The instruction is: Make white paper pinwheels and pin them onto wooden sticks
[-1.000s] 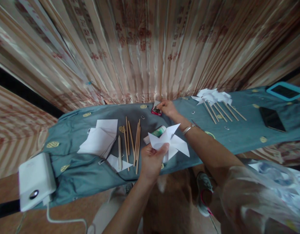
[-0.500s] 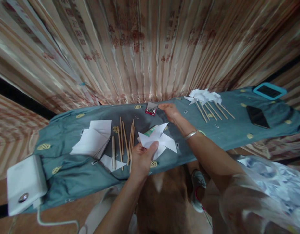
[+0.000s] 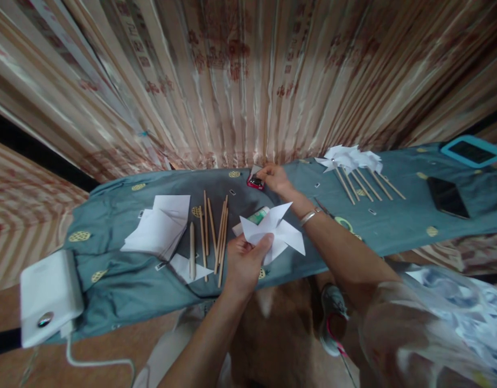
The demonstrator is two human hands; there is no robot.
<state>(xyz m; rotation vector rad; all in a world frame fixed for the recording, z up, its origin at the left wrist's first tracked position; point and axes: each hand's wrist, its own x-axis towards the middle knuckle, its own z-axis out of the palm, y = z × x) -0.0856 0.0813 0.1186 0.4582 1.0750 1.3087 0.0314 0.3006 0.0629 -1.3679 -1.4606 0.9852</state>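
Pinwheel (image 3: 272, 233) pinched in left hand (image 3: 244, 264) just above table (image 3: 393, 226) edge, right hand (image 3: 274, 178) stretched way past it, fingers closed at little red pin box (image 3: 256, 183) by the curtain (image 3: 232, 81).

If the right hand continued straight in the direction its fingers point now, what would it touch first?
The right hand reaches away from the person, fingertips at the small red box near the table's far edge. That box comes first, and they may already touch. Beyond it hangs the striped curtain.
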